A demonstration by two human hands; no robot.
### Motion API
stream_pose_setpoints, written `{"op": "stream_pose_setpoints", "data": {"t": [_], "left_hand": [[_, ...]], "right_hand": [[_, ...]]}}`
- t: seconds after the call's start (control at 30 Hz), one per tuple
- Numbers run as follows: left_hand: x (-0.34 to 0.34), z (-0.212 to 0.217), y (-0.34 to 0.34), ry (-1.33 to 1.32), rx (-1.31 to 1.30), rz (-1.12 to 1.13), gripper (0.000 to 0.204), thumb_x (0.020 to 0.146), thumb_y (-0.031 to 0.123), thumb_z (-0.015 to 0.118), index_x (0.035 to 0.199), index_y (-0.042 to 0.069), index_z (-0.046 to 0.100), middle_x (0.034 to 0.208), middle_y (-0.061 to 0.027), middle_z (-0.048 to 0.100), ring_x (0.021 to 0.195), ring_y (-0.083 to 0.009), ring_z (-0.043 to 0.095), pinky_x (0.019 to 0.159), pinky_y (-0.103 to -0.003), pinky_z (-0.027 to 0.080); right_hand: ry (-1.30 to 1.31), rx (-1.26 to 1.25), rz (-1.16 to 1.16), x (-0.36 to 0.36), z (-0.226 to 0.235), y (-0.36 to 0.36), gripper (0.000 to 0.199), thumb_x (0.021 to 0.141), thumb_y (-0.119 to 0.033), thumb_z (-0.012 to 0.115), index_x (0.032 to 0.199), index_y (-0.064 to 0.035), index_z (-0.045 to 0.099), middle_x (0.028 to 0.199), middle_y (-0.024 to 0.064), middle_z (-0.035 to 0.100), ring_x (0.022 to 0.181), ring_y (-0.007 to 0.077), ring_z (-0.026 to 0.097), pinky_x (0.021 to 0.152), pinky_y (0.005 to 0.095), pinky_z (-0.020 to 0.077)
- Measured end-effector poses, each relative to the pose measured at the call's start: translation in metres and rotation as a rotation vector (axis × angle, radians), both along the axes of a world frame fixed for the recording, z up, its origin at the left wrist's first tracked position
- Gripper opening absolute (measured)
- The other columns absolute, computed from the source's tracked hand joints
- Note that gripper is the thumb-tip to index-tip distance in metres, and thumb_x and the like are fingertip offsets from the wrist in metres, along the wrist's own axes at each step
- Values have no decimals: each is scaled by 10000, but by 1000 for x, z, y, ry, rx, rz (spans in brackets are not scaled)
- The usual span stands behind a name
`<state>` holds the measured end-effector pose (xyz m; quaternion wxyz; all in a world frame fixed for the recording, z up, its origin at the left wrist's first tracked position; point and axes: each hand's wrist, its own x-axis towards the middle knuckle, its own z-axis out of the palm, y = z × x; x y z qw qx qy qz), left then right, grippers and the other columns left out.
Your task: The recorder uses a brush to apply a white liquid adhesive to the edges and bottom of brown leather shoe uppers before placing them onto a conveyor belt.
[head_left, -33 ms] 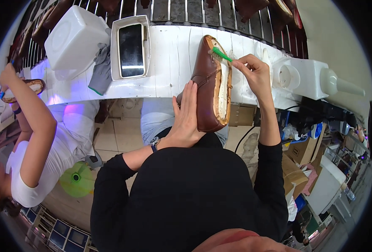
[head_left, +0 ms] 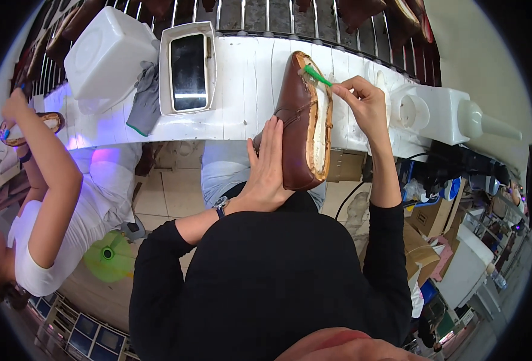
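A brown leather shoe upper [head_left: 293,138] lies on its side, its toe on the white bench and its heel end out over the near edge. The pale underside with its tan rim faces right. My left hand [head_left: 267,162] holds it from the left, fingers laid along the leather and the thumb side partly hidden. A green-handled brush [head_left: 319,76] is pinched between the thumb and fingers of my right hand [head_left: 362,101]. Its bristles touch the underside near the toe.
On the bench [head_left: 242,90] stand a white plastic container [head_left: 107,57], a grey glove [head_left: 144,102], a white tray [head_left: 212,66] with a dark screen-like panel, and a white bottle [head_left: 440,111]. Metal rollers [head_left: 266,18] carry more shoes behind. At left, a co-worker's arm [head_left: 52,162] reaches over another shoe.
The brush tilts very slightly differently at the toe, while my left hand and the shoe stay almost still. The co-worker's raised hand at the left has shifted a little.
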<state>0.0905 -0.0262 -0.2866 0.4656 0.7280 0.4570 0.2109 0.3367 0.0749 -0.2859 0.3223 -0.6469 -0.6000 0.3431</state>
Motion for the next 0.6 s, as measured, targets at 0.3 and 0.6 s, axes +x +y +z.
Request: {"op": "stream_pose_setpoints", "data": {"t": [0.3,0.6], "left_hand": [[-1,0,0,0,-16,-8,1152,774,299,772,1509,-24,-54,1561,-302,-14,1472,-434,-6,1083,-692,-20],[0,0,0,6,-26,5,1171,765,323,781,1509,-23,-54,1566,-290,-6,1476,-420,0,1085,-689,-15]], "right_hand": [[49,80,157,9,-31,63,199,842,-215,759,813,-20,727,657,-47,575,624,29,441,563,208,340],[126,-298,483,35,14,57,175,825,-169,769,802,-4,716,721,-17,592,658,46,454,574,220,346]]}}
